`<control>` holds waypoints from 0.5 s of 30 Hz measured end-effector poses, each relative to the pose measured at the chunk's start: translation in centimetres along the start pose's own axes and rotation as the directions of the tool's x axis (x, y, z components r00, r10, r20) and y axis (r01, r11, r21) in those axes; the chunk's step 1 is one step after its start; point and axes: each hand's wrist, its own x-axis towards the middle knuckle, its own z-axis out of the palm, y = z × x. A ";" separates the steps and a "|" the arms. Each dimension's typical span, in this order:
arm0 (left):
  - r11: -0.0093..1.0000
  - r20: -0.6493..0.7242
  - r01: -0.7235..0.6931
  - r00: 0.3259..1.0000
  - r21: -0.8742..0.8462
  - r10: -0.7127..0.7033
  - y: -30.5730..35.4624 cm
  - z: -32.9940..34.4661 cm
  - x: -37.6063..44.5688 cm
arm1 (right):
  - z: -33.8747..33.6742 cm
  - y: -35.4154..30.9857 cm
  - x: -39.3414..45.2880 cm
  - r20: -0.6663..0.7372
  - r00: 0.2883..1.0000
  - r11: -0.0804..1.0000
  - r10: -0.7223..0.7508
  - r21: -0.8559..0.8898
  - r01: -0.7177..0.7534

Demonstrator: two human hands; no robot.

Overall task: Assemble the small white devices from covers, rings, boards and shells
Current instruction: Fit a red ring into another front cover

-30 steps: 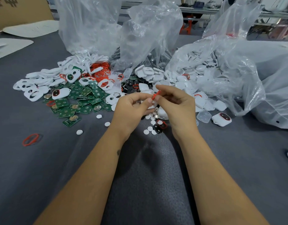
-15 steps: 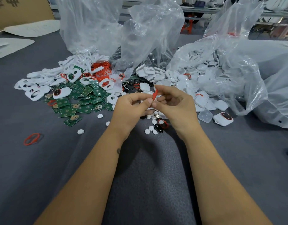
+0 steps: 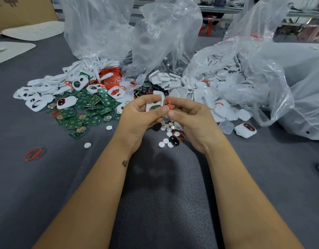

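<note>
Two hands meet above the middle of the grey tabletop point(image 3: 47, 186). Left hand point(image 3: 137, 117): fingers curled round a white cover point(image 3: 153, 104), thumb pressed on its near edge. Right hand point(image 3: 192, 121): thumb and forefinger pinching a red ring point(image 3: 169, 103), held touching the cover's right edge. Toward the far edge, left to right: white covers point(image 3: 38, 97), green boards point(image 3: 86, 112), red rings point(image 3: 112, 78), white shells point(image 3: 209, 90) spilling from clear bags point(image 3: 164, 33). Small white discs point(image 3: 165, 141) lie just beneath the hands. One assembled device point(image 3: 245, 130) sits near the right bag; one loose ring point(image 3: 33, 154) lies toward the left edge.
</note>
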 end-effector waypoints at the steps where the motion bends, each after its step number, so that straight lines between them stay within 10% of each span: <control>1: 1.000 -0.001 -0.004 1.000 -0.008 0.004 0.0 0.0 0.0 | 0.1 0.0 0.0 0.020 1.000 0.999 0.021 0.029 -0.022; 15: 0.956 -0.127 0.071 0.986 -0.283 -0.111 0.6 0.2 0.4 | -0.3 -0.5 -0.4 0.240 0.970 0.892 0.043 0.428 -0.145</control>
